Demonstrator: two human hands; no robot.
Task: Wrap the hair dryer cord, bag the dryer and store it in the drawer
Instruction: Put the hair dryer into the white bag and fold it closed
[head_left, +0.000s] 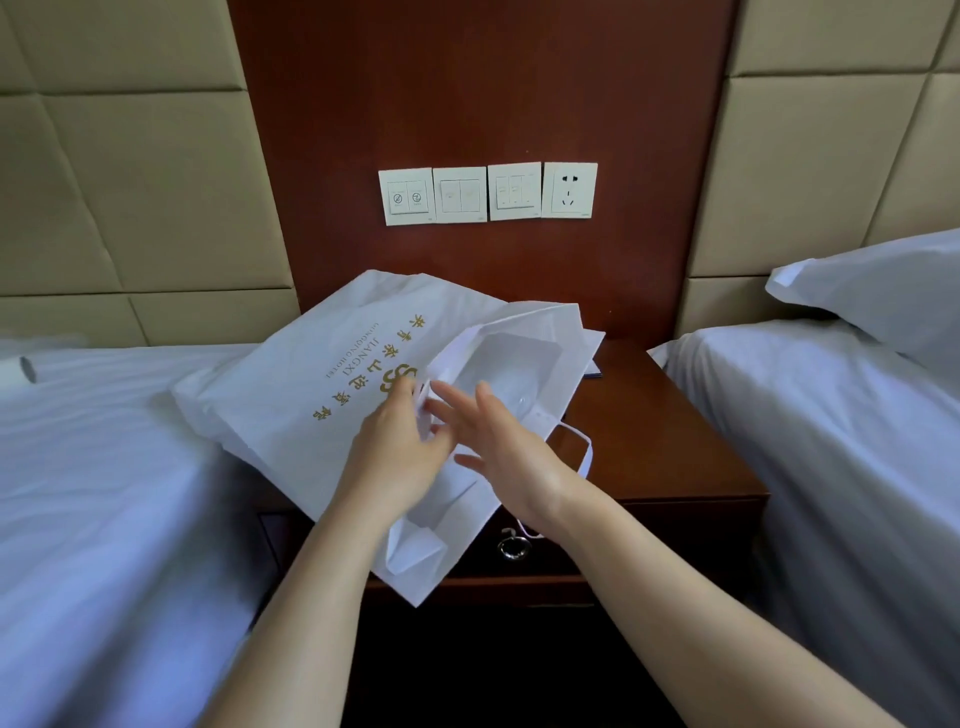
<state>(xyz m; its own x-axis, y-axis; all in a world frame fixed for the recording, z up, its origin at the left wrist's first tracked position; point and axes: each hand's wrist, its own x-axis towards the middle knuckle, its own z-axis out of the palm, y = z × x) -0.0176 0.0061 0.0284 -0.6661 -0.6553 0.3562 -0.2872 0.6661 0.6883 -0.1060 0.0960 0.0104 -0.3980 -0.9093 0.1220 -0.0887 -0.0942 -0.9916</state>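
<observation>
A white paper bag (317, 384) with gold lettering lies tilted across the wooden nightstand (675, 447), its mouth toward me and partly spread. My left hand (400, 452) pinches the near rim of the bag's mouth. My right hand (498, 441) hovers over the opening with straight, spread fingers, holding nothing. A white handle loop (584, 452) hangs off the bag to the right. The drawer front with a metal ring pull (514, 546) sits just below the bag. A white cylinder (18, 370) at the far left on the bed may be the dryer's nozzle; the rest is out of view.
Two beds with white sheets flank the nightstand, the left bed (104, 493) and the right bed (831, 441) with a pillow (883, 291). Wall switches and a power socket (569, 189) sit on the wood panel behind. A dark flat item (595, 371) peeks out under the bag.
</observation>
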